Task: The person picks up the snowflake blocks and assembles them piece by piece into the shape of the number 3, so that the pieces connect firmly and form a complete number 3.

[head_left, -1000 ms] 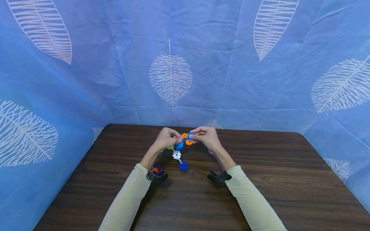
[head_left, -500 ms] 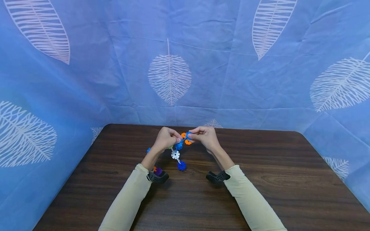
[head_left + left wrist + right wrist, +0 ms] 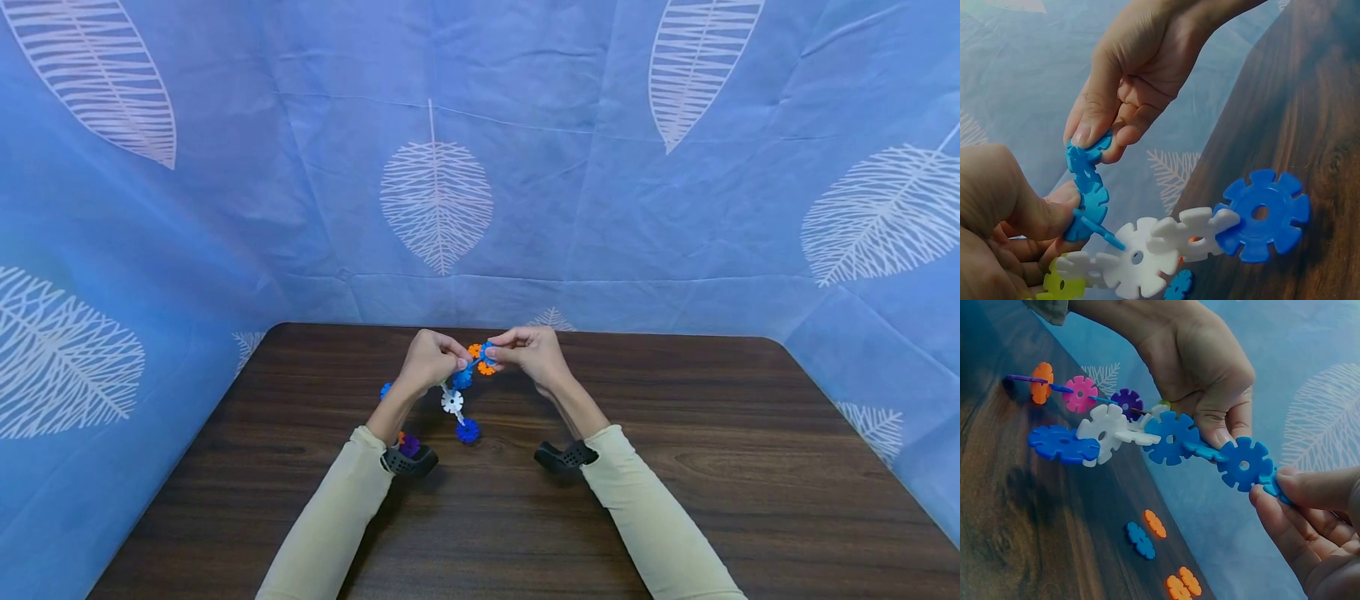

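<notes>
A chain of slotted, flower-shaped plastic discs hangs between my hands. My left hand [image 3: 431, 362] pinches one of its light blue discs [image 3: 1093, 205]. Farther along, my right hand [image 3: 534, 358] pinches the light blue disc [image 3: 1275, 486] at the chain's end, between thumb and fingers. Below the left fingers the chain branches to white discs [image 3: 452, 402] and a dark blue disc [image 3: 1264, 215]. The other branch carries a yellow-green disc [image 3: 1063, 284], partly hidden, then purple [image 3: 1127, 403], pink [image 3: 1080, 394] and orange [image 3: 1042, 383] discs. My fingers partly cover the pinched discs.
Loose discs lie on the dark wooden table [image 3: 675, 467]: a blue one [image 3: 1140, 540] and several orange ones [image 3: 1155, 524]. A blue disc [image 3: 386, 390] shows left of my left wrist. A blue leaf-patterned cloth [image 3: 570, 208] hangs behind the table.
Both hands keep their pinch almost in place. The head view has shifted slightly. A blue disc left of the left wrist has come into sight, and less of the yellow-green disc shows.
</notes>
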{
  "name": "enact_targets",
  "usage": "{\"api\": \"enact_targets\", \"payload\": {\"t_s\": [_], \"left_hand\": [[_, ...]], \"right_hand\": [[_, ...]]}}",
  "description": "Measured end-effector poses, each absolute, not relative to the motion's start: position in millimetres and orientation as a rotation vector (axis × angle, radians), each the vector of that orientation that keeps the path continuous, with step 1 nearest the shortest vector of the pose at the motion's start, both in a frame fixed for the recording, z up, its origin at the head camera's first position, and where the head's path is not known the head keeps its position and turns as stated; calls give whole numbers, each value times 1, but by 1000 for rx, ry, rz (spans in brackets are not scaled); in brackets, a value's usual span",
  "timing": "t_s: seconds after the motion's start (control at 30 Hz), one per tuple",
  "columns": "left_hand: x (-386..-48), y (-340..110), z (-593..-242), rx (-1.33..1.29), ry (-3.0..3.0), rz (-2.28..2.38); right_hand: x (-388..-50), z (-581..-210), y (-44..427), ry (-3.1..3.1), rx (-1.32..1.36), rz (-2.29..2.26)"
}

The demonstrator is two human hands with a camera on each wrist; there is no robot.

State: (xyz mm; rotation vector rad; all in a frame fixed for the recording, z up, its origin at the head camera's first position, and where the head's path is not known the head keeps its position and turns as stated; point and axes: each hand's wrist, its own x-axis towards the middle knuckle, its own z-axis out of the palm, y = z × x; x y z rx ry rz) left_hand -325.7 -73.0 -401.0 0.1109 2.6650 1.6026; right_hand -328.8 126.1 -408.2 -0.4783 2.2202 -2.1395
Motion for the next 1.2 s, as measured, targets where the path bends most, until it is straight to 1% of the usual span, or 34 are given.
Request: {"api": "enact_targets", "payload": {"t_s": [0.43, 1.0, 1.2], "left_hand": [[-326, -72, -402, 108, 2692, 1599], [-328, -74, -404, 36, 2691, 1594], [-329, -77, -404, 124, 2594, 1655]], "right_hand": [[-328, -408, 126, 2206, -494, -2149], [-330, -416, 117, 2142, -467, -2246], [-331, -414, 125, 2206, -464, -2138]]}}
